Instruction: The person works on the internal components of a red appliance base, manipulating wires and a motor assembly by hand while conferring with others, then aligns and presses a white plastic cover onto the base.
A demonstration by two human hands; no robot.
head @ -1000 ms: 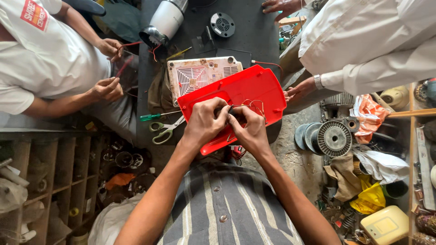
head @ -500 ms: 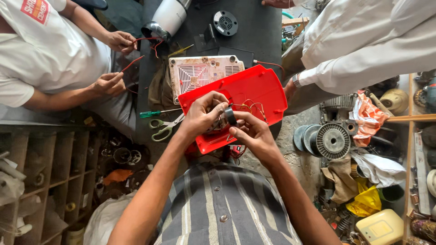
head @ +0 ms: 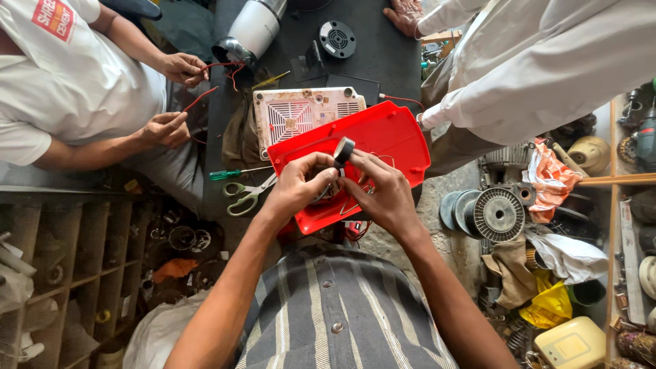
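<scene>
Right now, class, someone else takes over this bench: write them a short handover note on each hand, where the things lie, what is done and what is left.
Left hand: fingers pinch small parts over the red plastic housing.
Right hand: holds the black roll of tape upright at the same spot.
Housing lies tilted on the dark table, partly over a white vented appliance base.
Green-handled scissors and a green screwdriver lie left of it.
Done: roll is in hand at the wiring.
Left: whether any tape is on yet cannot be seen.

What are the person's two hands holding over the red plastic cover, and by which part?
A small black ring-shaped roll, apparently tape, pinched at its rim by fingertips of the left hand and right hand, above the red plastic cover.
</scene>
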